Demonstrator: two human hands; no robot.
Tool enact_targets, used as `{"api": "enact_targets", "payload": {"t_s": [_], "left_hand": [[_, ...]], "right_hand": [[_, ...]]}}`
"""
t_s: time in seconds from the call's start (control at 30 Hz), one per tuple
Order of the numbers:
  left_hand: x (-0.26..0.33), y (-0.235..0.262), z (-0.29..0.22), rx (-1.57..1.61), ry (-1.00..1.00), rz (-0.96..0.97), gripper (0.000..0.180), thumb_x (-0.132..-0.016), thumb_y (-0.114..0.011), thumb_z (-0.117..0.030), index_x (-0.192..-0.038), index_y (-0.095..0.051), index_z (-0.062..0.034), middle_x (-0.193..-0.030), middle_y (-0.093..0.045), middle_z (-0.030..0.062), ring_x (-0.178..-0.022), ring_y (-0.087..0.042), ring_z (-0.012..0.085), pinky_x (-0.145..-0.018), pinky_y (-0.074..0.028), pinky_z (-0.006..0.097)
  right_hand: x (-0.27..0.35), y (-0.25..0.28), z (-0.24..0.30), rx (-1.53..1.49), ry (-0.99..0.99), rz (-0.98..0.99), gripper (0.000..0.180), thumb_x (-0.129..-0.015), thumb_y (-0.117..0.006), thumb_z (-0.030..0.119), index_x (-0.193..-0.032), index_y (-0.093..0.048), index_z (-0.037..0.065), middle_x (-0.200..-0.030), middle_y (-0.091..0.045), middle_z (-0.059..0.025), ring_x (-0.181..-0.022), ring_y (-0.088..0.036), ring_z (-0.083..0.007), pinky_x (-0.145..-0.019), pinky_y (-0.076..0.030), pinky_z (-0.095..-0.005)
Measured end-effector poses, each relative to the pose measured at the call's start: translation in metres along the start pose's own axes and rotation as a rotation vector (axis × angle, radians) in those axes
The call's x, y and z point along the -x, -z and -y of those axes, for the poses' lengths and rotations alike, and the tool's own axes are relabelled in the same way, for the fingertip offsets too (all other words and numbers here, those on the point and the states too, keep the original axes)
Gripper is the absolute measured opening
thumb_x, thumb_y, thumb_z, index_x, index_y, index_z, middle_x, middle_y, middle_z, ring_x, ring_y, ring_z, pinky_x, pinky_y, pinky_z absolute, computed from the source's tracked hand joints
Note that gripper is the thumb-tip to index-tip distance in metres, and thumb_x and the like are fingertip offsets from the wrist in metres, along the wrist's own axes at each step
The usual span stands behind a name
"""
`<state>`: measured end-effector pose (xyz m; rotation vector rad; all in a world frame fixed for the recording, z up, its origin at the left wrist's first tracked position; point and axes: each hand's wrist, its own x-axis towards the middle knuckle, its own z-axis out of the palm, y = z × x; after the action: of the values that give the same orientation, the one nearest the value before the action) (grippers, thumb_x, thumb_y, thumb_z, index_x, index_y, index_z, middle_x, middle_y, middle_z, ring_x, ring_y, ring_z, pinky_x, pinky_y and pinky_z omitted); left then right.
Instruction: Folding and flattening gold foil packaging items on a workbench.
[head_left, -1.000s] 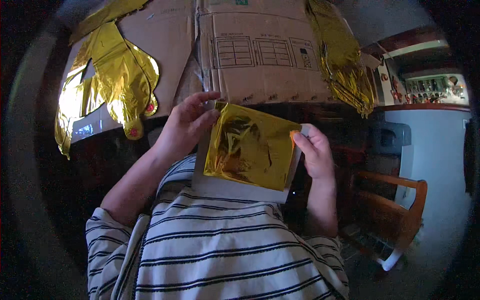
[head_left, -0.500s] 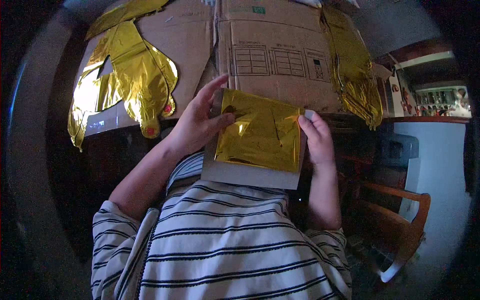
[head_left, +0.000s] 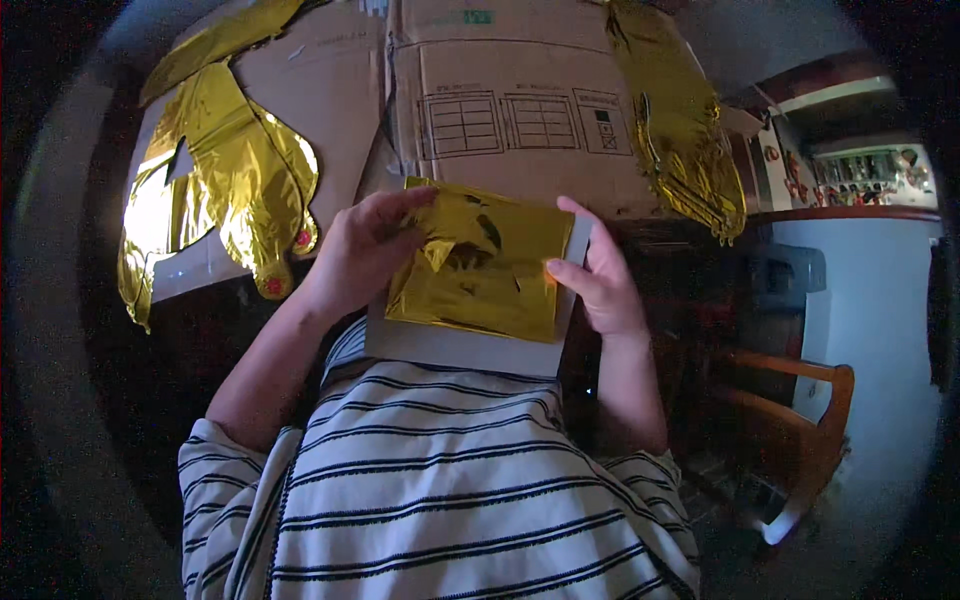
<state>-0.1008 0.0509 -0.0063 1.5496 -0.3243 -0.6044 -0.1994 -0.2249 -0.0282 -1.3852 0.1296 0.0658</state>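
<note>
A folded gold foil balloon (head_left: 500, 285) lies flat on a grey-white card (head_left: 460, 352) just in front of my striped top. My left hand (head_left: 360, 250) is at the upper left edge, thumb and fingers bent closed on the foil. On the opposite side, my right hand (head_left: 603, 285) grips card and foil together, its thumb on top of the foil and its fingers round the card's edge. The foil's surface is creased and shiny, with dark reflections near its upper middle.
Flattened brown cardboard (head_left: 510, 180) covers the table ahead. Limp gold foil balloons (head_left: 235, 150) hang over its left edge, and more gold foil (head_left: 685, 150) drapes over the right. A wooden chair (head_left: 825, 400) stands at the lower right, near a pale cabinet (head_left: 865, 310).
The card and foil have shifted slightly left in view, as has the table. My left fingers have curled in over the foil's edge, and my right thumb has slid lower along the right side.
</note>
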Motion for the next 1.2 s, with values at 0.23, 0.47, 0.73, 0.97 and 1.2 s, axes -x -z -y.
{"api": "enact_targets", "payload": {"t_s": [0.23, 0.47, 0.73, 0.97, 1.2], "left_hand": [[-0.026, 0.008, 0.007, 0.040, -0.123, -0.106, 0.042, -0.094, -0.062, -0.002, -0.134, -0.054, 0.0044, -0.118, -0.066, 0.0075, -0.107, -0.059, 0.0097, -0.093, -0.048, 0.025], [-0.076, 0.015, -0.015, -0.054, -0.052, -0.089, 0.044, -0.094, -0.061, -0.001, -0.137, -0.050, 0.0069, -0.125, -0.063, 0.0121, -0.108, -0.060, 0.0139, -0.094, -0.049, 0.027], [-0.092, 0.017, -0.020, 0.009, -0.058, -0.127, 0.047, -0.094, -0.061, 0.000, -0.137, -0.045, 0.0097, -0.120, -0.064, 0.0151, -0.105, -0.061, 0.0168, -0.091, -0.050, 0.027], [-0.088, 0.019, -0.012, -0.859, -0.285, -0.393, 0.049, -0.094, -0.064, -0.020, -0.135, -0.049, 0.0018, -0.127, -0.056, 0.0179, -0.111, -0.058, 0.0303, -0.091, -0.048, 0.043], [-0.094, 0.005, -0.007, -1.242, -0.722, -0.279, 0.076, -0.093, -0.057, -0.050, -0.144, -0.040, 0.0038, -0.152, -0.036, 0.0262, -0.143, -0.030, 0.0432, -0.117, -0.024, 0.052]], "right_hand": [[-0.027, -0.005, 0.026, 0.104, 0.078, -0.153, 0.078, -0.085, -0.073, 0.004, -0.152, -0.031, 0.006, -0.101, -0.062, -0.0016, -0.083, -0.060, -0.0085, -0.075, -0.048, -0.0242], [-0.103, 0.030, 0.022, 0.285, 0.161, -0.100, 0.047, -0.089, -0.067, 0.001, -0.135, -0.056, 0.000, -0.115, -0.066, -0.0059, -0.097, -0.062, -0.0085, -0.087, -0.048, -0.0246], [-0.124, 0.028, 0.018, 0.347, 0.124, -0.150, 0.039, -0.091, -0.065, 0.001, -0.130, -0.060, -0.002, -0.125, -0.065, -0.0076, -0.108, -0.060, -0.0095, -0.095, -0.046, -0.0246], [-0.120, 0.017, 0.022, 0.512, 0.151, -0.221, 0.037, -0.091, -0.065, 0.001, -0.128, -0.062, 0.001, -0.123, -0.067, -0.0075, -0.108, -0.061, -0.0124, -0.096, -0.046, -0.0272], [-0.123, 0.018, 0.017, 0.679, 0.294, -0.230, 0.035, -0.089, -0.068, 0.003, -0.124, -0.064, 0.003, -0.120, -0.069, -0.0116, -0.106, -0.065, -0.0179, -0.093, -0.049, -0.0307]]}}
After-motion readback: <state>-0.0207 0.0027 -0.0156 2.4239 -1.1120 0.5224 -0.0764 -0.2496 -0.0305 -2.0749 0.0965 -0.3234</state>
